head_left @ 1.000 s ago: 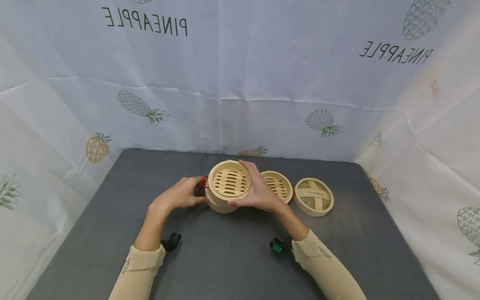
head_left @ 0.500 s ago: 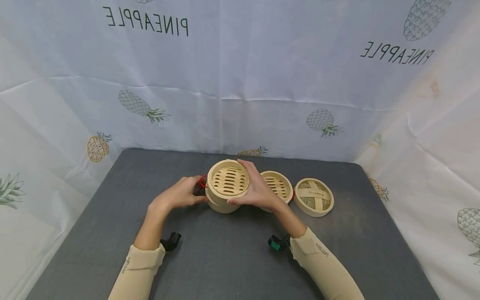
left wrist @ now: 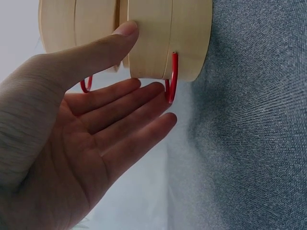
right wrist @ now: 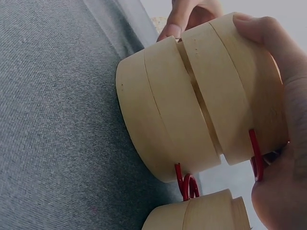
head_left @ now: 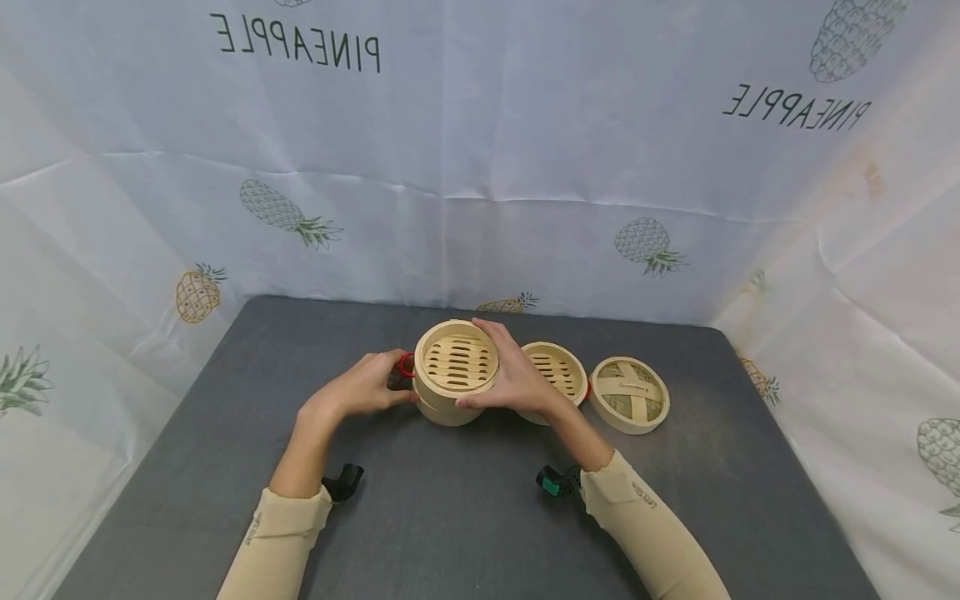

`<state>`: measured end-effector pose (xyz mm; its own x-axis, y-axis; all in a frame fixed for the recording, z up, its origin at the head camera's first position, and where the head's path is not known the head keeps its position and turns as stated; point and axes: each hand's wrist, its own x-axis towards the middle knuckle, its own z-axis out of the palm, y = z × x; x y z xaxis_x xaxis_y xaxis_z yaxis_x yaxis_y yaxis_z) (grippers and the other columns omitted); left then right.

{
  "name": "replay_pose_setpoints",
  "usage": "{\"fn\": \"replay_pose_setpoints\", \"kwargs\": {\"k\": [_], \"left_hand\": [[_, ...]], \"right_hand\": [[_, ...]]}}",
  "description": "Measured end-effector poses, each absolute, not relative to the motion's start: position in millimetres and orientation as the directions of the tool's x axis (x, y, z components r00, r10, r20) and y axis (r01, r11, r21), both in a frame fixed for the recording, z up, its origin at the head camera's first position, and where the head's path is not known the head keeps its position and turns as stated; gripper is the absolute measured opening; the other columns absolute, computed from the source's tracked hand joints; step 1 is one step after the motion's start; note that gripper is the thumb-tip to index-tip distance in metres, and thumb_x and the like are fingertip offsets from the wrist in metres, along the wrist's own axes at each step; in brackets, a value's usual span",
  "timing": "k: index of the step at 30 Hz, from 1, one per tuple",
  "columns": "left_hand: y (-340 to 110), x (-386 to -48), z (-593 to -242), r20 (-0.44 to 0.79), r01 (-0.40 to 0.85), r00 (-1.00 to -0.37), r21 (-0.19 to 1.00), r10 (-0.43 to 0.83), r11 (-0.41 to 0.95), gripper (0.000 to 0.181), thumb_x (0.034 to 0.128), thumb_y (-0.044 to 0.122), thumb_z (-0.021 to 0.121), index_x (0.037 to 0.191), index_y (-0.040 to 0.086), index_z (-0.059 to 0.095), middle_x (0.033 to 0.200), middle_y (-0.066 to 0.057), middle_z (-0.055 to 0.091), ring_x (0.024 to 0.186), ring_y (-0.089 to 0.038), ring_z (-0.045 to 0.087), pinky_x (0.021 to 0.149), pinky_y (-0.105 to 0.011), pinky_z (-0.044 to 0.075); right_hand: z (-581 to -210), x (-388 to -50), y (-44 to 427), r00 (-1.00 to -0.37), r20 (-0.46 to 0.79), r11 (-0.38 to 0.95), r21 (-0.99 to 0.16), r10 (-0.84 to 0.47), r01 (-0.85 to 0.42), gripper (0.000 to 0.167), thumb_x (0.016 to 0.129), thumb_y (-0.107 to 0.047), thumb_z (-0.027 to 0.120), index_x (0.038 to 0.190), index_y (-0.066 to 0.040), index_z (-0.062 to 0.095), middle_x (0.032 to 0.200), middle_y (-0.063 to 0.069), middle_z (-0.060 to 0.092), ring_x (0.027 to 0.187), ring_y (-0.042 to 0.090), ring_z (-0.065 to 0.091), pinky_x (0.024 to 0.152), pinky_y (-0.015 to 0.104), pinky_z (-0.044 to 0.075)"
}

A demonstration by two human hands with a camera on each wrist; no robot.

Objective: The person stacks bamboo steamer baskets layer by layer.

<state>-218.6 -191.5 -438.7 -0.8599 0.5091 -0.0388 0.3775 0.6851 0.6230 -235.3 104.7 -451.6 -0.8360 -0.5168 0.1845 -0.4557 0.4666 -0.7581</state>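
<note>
Two round bamboo steamer baskets are stacked at the middle of the table in the head view. My right hand (head_left: 517, 379) grips the upper basket (head_left: 456, 362), thumb on its near wall and fingers round the far side. Its slatted floor shows from above. Beneath it stands the lower basket (head_left: 450, 415). A narrow gap runs between the two in the right wrist view. My left hand (head_left: 367, 385) holds the lower basket's left side, thumb against the wall (left wrist: 151, 38). Its fingers reach beside the red handle (left wrist: 173, 76) and are largely hidden in the head view.
Right of the stack stands another slatted basket (head_left: 555, 371), partly behind my right hand. Farther right lies a round bamboo lid (head_left: 628, 395) with crossed strips. The dark grey table (head_left: 465, 517) ends at a white pineapple-print cloth (head_left: 525, 167).
The upper basket has shifted slightly left and sits more in line over the lower one. Both hands keep their hold; the other basket and the lid stay put.
</note>
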Motion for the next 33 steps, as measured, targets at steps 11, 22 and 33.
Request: {"fn": "replay_pose_setpoints", "kwargs": {"k": [11, 22, 33], "left_hand": [[-191.7, -219.4, -439.7, -0.056, 0.363, -0.866, 0.615, 0.498, 0.700, 0.054, 0.0947, 0.022, 0.086, 0.135, -0.006, 0.063, 0.122, -0.018, 0.077, 0.105, -0.029, 0.076, 0.089, -0.044, 0.062], [-191.4, -218.3, -438.9, -0.066, 0.350, -0.869, 0.617, 0.490, 0.705, 0.058, 0.0956, 0.023, 0.085, 0.139, -0.006, 0.060, 0.124, -0.018, 0.076, 0.107, -0.029, 0.075, 0.090, -0.044, 0.062], [-191.9, -219.0, -439.9, -0.070, 0.348, -0.870, 0.616, 0.489, 0.707, 0.058, 0.0955, 0.023, 0.085, 0.139, -0.007, 0.061, 0.125, -0.018, 0.076, 0.108, -0.028, 0.075, 0.091, -0.044, 0.062]], "right_hand": [[-453.9, -239.6, 102.8, -0.820, 0.161, 0.451, -0.769, -0.549, -0.453, 0.140, 0.062, -0.093, 0.082, 0.173, -0.028, 0.025, 0.173, 0.009, 0.034, 0.155, 0.034, 0.045, 0.122, 0.063, 0.043], [-453.1, -241.3, 102.6, -0.820, 0.139, 0.451, -0.778, -0.555, -0.437, 0.136, 0.066, -0.082, 0.089, 0.173, -0.027, 0.025, 0.173, 0.010, 0.033, 0.156, 0.036, 0.044, 0.122, 0.065, 0.042], [-455.2, -245.1, 102.1, -0.817, 0.119, 0.466, -0.771, -0.564, -0.434, 0.142, 0.062, -0.093, 0.081, 0.174, -0.029, 0.022, 0.174, 0.010, 0.032, 0.157, 0.036, 0.043, 0.123, 0.066, 0.041]]}}
